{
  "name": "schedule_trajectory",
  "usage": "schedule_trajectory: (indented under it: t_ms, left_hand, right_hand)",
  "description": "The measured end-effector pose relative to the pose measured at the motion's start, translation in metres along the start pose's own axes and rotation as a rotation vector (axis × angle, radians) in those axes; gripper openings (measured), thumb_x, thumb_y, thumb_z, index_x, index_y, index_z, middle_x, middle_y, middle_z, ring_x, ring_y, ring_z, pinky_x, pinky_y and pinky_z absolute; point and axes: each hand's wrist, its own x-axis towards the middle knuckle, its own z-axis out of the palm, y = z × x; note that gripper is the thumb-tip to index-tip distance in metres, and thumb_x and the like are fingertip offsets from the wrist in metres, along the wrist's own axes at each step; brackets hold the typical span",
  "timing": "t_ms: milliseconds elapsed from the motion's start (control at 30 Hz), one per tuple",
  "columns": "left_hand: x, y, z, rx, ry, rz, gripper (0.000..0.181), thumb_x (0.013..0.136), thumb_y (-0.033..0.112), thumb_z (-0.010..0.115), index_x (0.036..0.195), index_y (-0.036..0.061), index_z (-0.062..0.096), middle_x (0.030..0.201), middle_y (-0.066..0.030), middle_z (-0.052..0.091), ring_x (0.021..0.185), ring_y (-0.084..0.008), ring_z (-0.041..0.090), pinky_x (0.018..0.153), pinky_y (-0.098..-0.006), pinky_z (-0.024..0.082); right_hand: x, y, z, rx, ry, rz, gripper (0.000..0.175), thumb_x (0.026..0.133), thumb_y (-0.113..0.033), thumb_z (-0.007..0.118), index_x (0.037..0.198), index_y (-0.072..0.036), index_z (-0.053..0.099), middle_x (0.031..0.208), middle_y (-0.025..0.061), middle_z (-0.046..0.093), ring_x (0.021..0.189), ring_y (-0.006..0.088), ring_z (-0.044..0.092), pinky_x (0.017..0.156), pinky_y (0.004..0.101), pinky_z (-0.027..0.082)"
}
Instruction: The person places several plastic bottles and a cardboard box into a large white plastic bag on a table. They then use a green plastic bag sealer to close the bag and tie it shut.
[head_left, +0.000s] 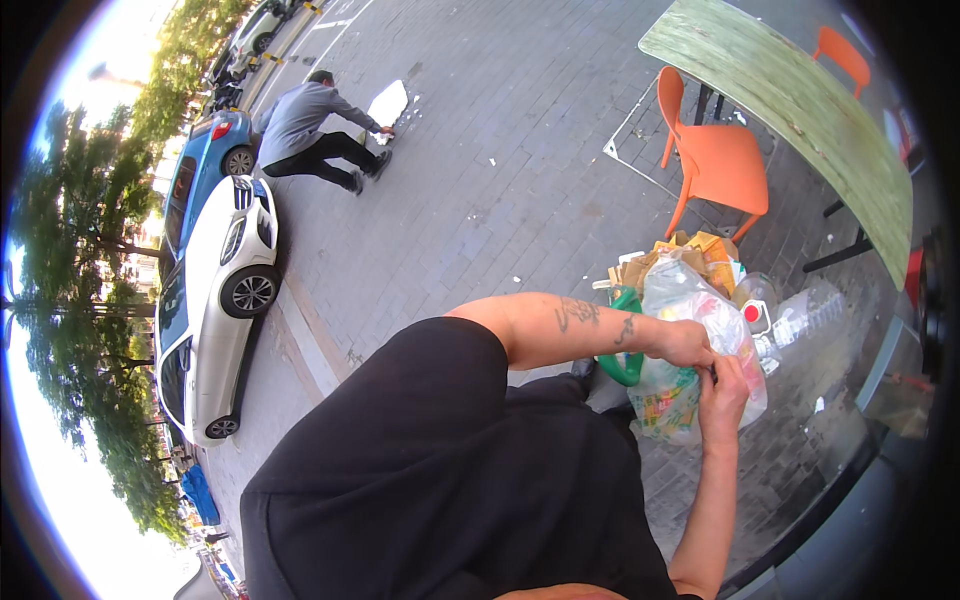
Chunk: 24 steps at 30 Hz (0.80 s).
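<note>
A translucent plastic bag (697, 292) with green, red and yellow print hangs or rests in front of me, filled with things I cannot make out. My left hand (681, 343), on the tattooed forearm, pinches at the bag's upper part. Right against it, my right hand (724, 386) has its fingers closed at the same spot, and the fingertips of both meet. What they grip is mostly hidden. Beside my left wrist a green plastic loop (626, 367) sticks out. Flattened cardboard (637, 271) and yellow packaging (716, 259) are heaped behind the bag.
Clear plastic bottles (806, 313) and a red-capped jug (754, 315) lie right of the bag. An orange chair (716, 165) stands by a green-topped table (795, 97). Farther off, a person (304, 127) bends over a white panel (388, 103). Parked cars include a white one (217, 300).
</note>
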Motion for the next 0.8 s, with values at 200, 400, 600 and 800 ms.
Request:
schedule_trajectory:
  t_ms: [200,400,600,800]
  left_hand:
    - [-0.008,0.0,0.007,0.193,0.025,0.213,0.033,0.095,0.028,0.065,0.116,0.0065,0.08,0.111,-0.0246,0.078,0.106,-0.0383,0.074,0.095,-0.0439,0.056]
    - [-0.023,0.002,0.003,0.092,0.067,0.216,0.032,0.096,0.027,0.065,0.111,0.0028,0.079,0.103,-0.0211,0.078,0.099,-0.0328,0.074,0.09,-0.0426,0.056]
    - [-0.023,-0.014,-0.005,-0.221,0.108,0.058,0.029,0.097,0.025,0.062,0.101,0.0007,0.077,0.095,-0.014,0.075,0.09,-0.023,0.068,0.086,-0.0387,0.054]
    - [-0.015,-0.022,-0.004,-0.014,0.142,0.199,0.03,0.098,0.026,0.061,0.104,0.0006,0.076,0.098,-0.0176,0.076,0.095,-0.029,0.073,0.09,-0.041,0.055]
  right_hand:
    - [0.006,0.003,-0.006,0.031,-0.02,-0.023,0.016,0.087,0.005,0.072,0.102,0.0,0.071,0.091,0.0184,0.066,0.084,0.0376,0.067,0.074,0.0446,0.053]
    - [0.012,0.003,-0.008,-0.015,-0.104,-0.005,0.017,0.085,0.006,0.073,0.101,0.001,0.067,0.094,0.0183,0.067,0.084,0.0377,0.067,0.074,0.044,0.053]
    - [0.002,0.005,0.001,0.073,-0.011,-0.02,0.028,0.091,-0.001,0.075,0.119,-0.002,0.069,0.106,0.0133,0.069,0.092,0.0302,0.068,0.077,0.0402,0.053]
    - [0.018,0.037,0.014,0.54,0.093,0.517,0.035,0.104,-0.023,0.073,0.125,0.004,0.07,0.111,0.0054,0.07,0.094,0.0123,0.062,0.078,0.0295,0.049]
